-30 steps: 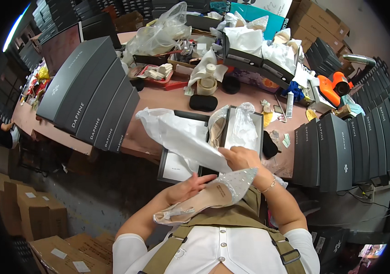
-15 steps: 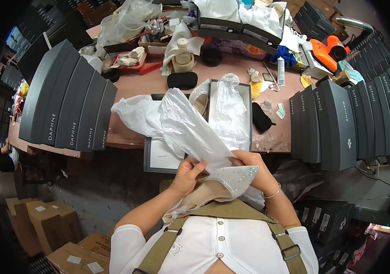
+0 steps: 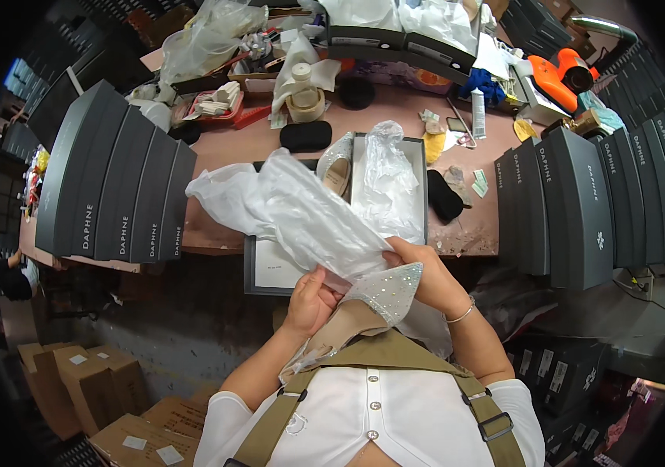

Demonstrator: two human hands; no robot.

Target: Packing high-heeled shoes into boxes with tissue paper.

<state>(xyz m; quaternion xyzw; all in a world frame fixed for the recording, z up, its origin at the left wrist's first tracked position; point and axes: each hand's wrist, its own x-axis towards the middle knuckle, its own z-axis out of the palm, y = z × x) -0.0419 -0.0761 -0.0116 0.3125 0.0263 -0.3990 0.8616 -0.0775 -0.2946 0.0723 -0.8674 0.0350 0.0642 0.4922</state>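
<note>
A pointed, glittery silver-white shoe (image 3: 388, 296) rests between my forearms against my front, its toe toward the upper right and clear wrap near its heel. Above it stretches a crumpled sheet of white tissue paper (image 3: 301, 206). My left hand (image 3: 311, 302) has its fingers closed on the sheet's lower edge beside the shoe. Pinched in my right hand (image 3: 426, 272) is the right part of the same edge, next to the shoe's toe. Beyond the sheet, a matching shoe (image 3: 335, 170) lies beside an open dark shoe box (image 3: 426, 204) lined with tissue.
Dark shoe boxes stand stacked on the left (image 3: 103, 187) and right (image 3: 573, 202) of the pink table (image 3: 227, 140). At the back are a bottle (image 3: 301, 78), a red basket (image 3: 219, 105) and an orange tool (image 3: 546, 76). Cardboard cartons (image 3: 95, 381) sit on the floor, lower left.
The tissue sheet's raised upper part has dropped lower and to the left. Both hands and the shoe have shifted slightly left, and the shoe's toe has tilted upward.
</note>
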